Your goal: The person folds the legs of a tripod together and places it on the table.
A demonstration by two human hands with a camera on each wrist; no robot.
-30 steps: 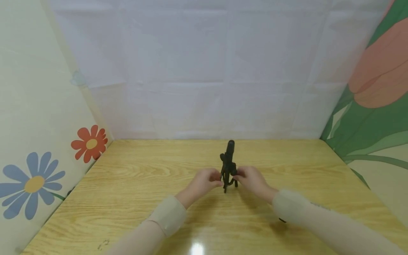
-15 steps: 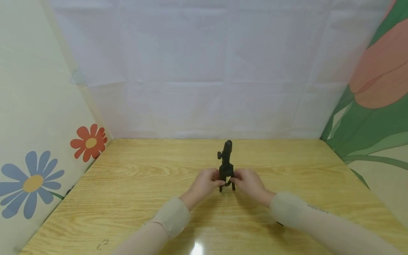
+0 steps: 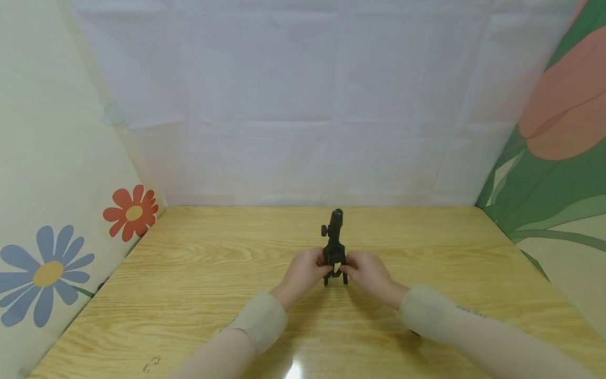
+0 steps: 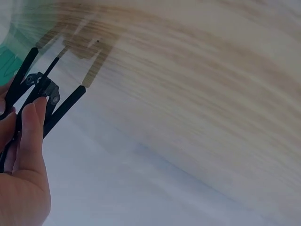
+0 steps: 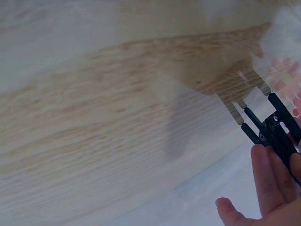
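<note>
Tripod (image 3: 334,250) of black colour is standing upright on the wooden desk (image 3: 227,237), near the middle of its width, and its feet touch the surface. The left hand (image 3: 304,275) grips its lower part between thumb and fingers from the left side; the right hand (image 3: 371,275) pinches it likewise from the right. One small knob (image 3: 324,230) sticks out to the left, above both hands.

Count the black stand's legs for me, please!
3. Across the left wrist picture, the black stand shows a left leg, a middle leg and a right leg. Fingers cover part of it, but no fourth leg shows.
</note>
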